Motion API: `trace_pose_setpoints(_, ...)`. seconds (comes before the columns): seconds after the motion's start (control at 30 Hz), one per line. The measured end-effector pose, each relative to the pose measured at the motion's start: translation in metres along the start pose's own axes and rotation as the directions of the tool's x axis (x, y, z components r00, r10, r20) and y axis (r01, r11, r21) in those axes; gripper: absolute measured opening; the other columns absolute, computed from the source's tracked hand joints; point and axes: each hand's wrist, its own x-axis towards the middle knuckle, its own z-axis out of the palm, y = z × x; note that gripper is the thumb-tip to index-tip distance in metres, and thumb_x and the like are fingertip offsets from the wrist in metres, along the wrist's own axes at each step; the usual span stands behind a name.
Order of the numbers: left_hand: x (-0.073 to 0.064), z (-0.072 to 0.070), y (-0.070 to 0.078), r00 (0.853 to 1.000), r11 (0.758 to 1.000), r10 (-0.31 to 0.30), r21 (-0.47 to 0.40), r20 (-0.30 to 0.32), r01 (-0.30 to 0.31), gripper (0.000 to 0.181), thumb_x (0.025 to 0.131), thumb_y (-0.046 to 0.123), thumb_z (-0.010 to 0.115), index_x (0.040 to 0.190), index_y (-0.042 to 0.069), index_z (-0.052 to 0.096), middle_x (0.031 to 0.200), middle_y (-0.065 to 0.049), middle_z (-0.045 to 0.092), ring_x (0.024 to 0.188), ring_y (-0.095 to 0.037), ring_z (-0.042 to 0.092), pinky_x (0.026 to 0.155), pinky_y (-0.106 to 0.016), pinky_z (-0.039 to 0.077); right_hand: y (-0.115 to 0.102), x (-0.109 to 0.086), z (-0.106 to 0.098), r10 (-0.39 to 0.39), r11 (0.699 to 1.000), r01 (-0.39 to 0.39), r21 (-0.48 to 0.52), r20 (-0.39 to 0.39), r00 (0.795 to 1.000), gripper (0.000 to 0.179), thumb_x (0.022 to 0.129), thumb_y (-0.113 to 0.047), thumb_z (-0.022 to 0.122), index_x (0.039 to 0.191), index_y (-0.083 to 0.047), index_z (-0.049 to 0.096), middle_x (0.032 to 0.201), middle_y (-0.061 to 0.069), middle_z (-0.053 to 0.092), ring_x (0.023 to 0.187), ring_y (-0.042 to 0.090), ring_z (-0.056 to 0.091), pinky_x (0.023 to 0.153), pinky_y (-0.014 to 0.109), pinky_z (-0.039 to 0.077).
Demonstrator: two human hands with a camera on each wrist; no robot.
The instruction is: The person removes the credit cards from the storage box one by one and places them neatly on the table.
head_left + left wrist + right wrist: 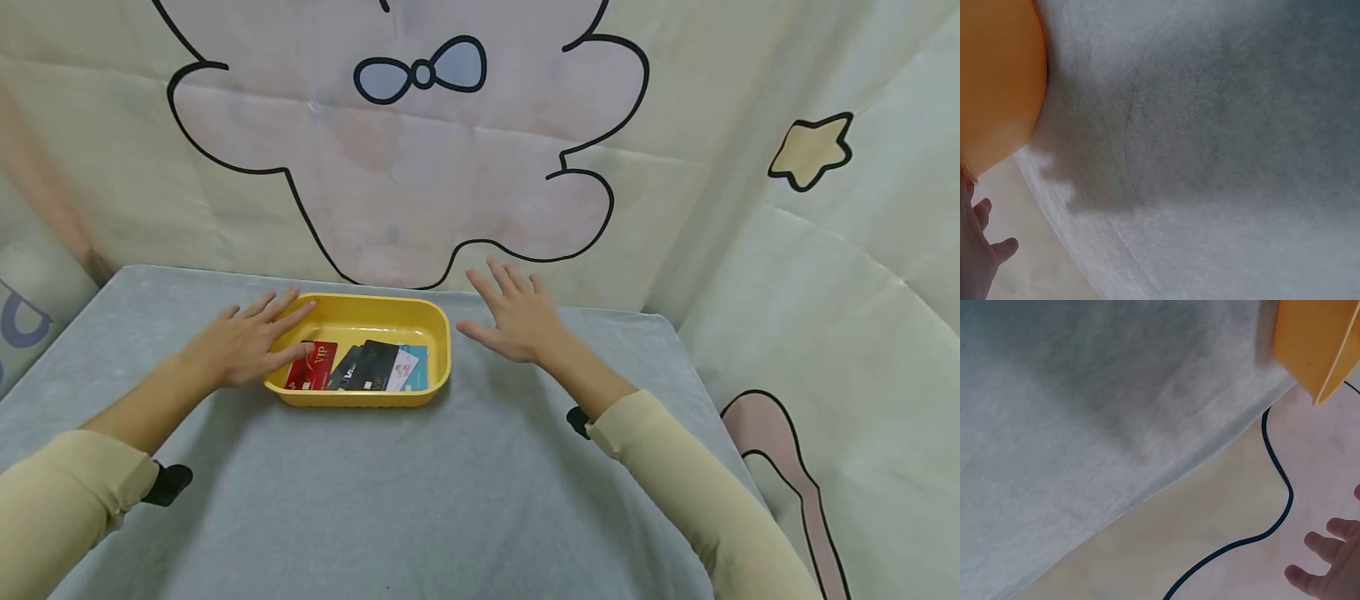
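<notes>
A yellow tray [363, 400] sits toward the back of the cloth-covered table in the head view. Inside it lie a red VIP card [321, 367], a black VIP card [375, 365], a dark grey card [344, 369], a whitish card [403, 369] and a blue card [418, 379]. My left hand [247, 342] hovers at the tray's left side, fingers spread, thumb overlapping the red card in this view. To the right of the tray my right hand [513, 317] is raised with fingers spread, holding nothing. Both wrist views catch the tray's orange-looking side wall [997, 75] and some fingertips.
A grey-blue cloth [420, 500] covers the table. Behind it hangs a pale curtain [697, 100] with a bow drawing [422, 73] and a star [812, 152]. Black bands [168, 485] show at both cuffs.
</notes>
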Motion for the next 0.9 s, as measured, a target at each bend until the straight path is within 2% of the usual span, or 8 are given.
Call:
trace_pose_setpoints(0.17, -0.002, 0.003, 0.003, 1.0, 1.0, 0.014, -0.021, -0.01, -0.014, 0.081, 0.098, 0.062, 0.041, 0.159, 0.012, 0.024, 0.163, -0.023, 0.014, 0.145, -0.049, 0.02, 0.107, -0.074, 0.021, -0.014, 0.005, -0.002, -0.034, 0.991, 0.032, 0.132, 0.016, 0.999, 0.083, 0.093, -0.069, 0.044, 0.16, -0.029, 0.018, 0.167, 0.009, 0.013, 0.149, 0.033, 0.022, 0.117, 0.059, 0.019)
trace_pose_setpoints(0.3, -0.003, 0.006, 0.007, 1.0, 0.998, 0.023, -0.057, -0.012, -0.024, 0.087, 0.094, 0.066, 0.045, 0.158, 0.011, 0.025, 0.163, -0.024, 0.012, 0.147, -0.047, 0.018, 0.111, -0.07, 0.02, -0.021, 0.009, -0.001, -0.072, 0.954, 0.055, 0.296, 0.047, 0.996, 0.08, 0.093, -0.065, 0.052, 0.159, -0.031, 0.022, 0.165, 0.007, 0.02, 0.148, 0.03, 0.025, 0.115, 0.059, 0.027)
trace_pose_setpoints(0.4, -0.004, 0.007, 0.007, 0.999, 0.996, 0.032, -0.087, -0.02, -0.033, 0.091, 0.092, 0.068, 0.048, 0.158, 0.01, 0.025, 0.163, -0.025, 0.01, 0.147, -0.046, 0.016, 0.113, -0.067, 0.02, -0.026, 0.012, 0.0, -0.114, 0.884, 0.066, 0.463, 0.076, 0.991, 0.079, 0.092, -0.06, 0.059, 0.158, -0.03, 0.028, 0.162, 0.003, 0.029, 0.144, 0.026, 0.034, 0.109, 0.056, 0.038)
trace_pose_setpoints(0.5, -0.005, 0.009, 0.005, 0.999, 0.994, 0.041, -0.099, -0.029, -0.044, 0.094, 0.09, 0.069, 0.05, 0.158, 0.01, 0.025, 0.164, -0.025, 0.009, 0.148, -0.045, 0.015, 0.113, -0.065, 0.021, -0.03, 0.016, 0.002, -0.161, 0.783, 0.069, 0.618, 0.094, 0.983, 0.077, 0.091, -0.051, 0.066, 0.156, -0.026, 0.034, 0.157, 0.001, 0.039, 0.135, 0.023, 0.047, 0.104, 0.049, 0.046)
trace_pose_setpoints(0.57, -0.006, 0.01, 0.004, 0.998, 0.993, 0.047, -0.108, -0.034, -0.05, 0.095, 0.089, 0.069, 0.051, 0.158, 0.009, 0.024, 0.164, -0.024, 0.008, 0.148, -0.045, 0.015, 0.114, -0.064, 0.021, -0.032, 0.018, 0.003, -0.181, 0.727, 0.064, 0.683, 0.101, 0.978, 0.075, 0.089, -0.046, 0.069, 0.154, -0.023, 0.037, 0.153, 0.004, 0.044, 0.129, 0.022, 0.054, 0.1, 0.044, 0.05)
trace_pose_setpoints(0.63, -0.007, 0.011, 0.003, 0.998, 0.991, 0.049, -0.126, -0.039, -0.054, 0.098, 0.088, 0.069, 0.053, 0.159, 0.008, 0.022, 0.164, -0.024, 0.008, 0.147, -0.045, 0.016, 0.114, -0.063, 0.022, -0.033, 0.021, 0.005, -0.197, 0.689, 0.064, 0.722, 0.101, 0.975, 0.073, 0.089, -0.041, 0.071, 0.152, -0.02, 0.04, 0.149, 0.008, 0.048, 0.126, 0.023, 0.057, 0.099, 0.039, 0.051)
trace_pose_setpoints(0.8, -0.01, 0.013, 0.0, 0.998, 0.983, 0.039, -0.177, -0.055, -0.048, 0.106, 0.085, 0.069, 0.058, 0.158, 0.003, 0.017, 0.165, -0.022, 0.007, 0.141, -0.049, 0.027, 0.111, -0.065, 0.028, -0.035, 0.028, 0.008, -0.25, 0.624, 0.062, 0.779, 0.124, 0.96, 0.069, 0.09, -0.032, 0.073, 0.15, -0.013, 0.044, 0.142, 0.015, 0.054, 0.122, 0.023, 0.06, 0.097, 0.032, 0.052)
trace_pose_setpoints(0.9, -0.011, 0.014, -0.001, 0.997, 0.983, 0.039, -0.177, -0.068, -0.051, 0.109, 0.084, 0.068, 0.06, 0.158, 0.001, 0.017, 0.165, -0.022, 0.008, 0.138, -0.051, 0.032, 0.109, -0.066, 0.029, -0.035, 0.034, 0.009, -0.295, 0.61, 0.044, 0.791, 0.175, 0.939, 0.069, 0.089, -0.031, 0.073, 0.149, -0.01, 0.045, 0.14, 0.016, 0.056, 0.119, 0.022, 0.062, 0.096, 0.03, 0.052)
